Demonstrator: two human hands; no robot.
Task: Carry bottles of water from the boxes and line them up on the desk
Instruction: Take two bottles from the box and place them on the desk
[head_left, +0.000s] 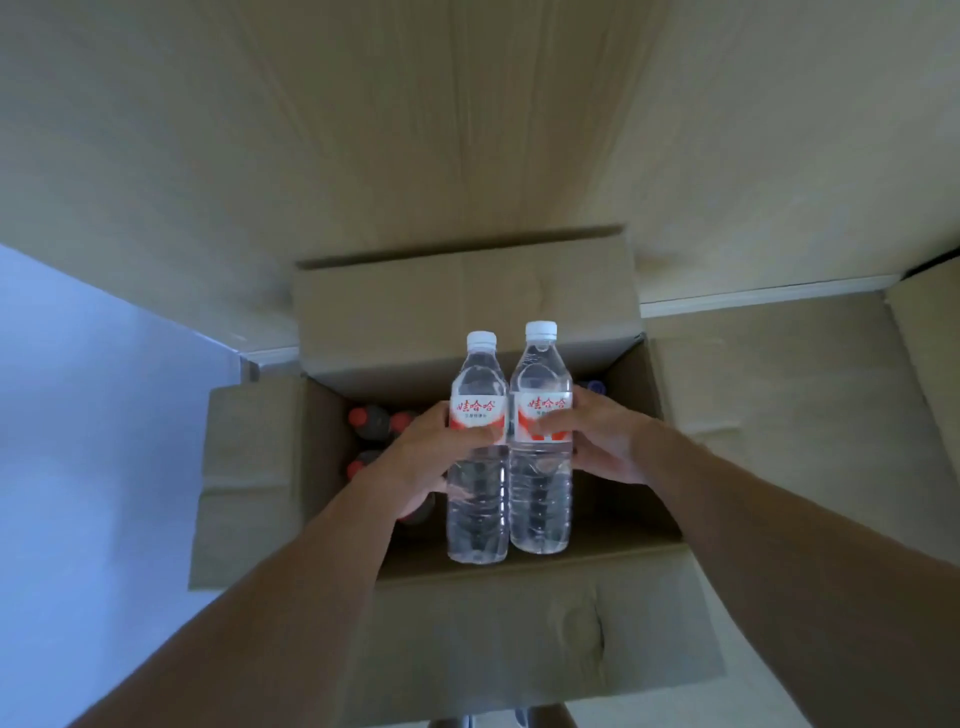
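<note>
Two clear water bottles with white caps and red-and-white labels are held upright side by side above an open cardboard box (467, 618). My left hand (421, 457) grips the left bottle (478, 499) around its label. My right hand (602, 441) grips the right bottle (540, 493) at the label as well. The two bottles touch each other. Inside the box, on its left side, stand dark bottles with red caps (363, 421), partly hidden by my left hand. A dark cap (595, 385) shows at the box's right side behind my right hand.
The box's flaps are folded outward on all sides. A second cardboard box (779, 374) adjoins it on the right. A beige wall (467, 130) rises behind the boxes, and a pale surface (78, 415) lies to the left.
</note>
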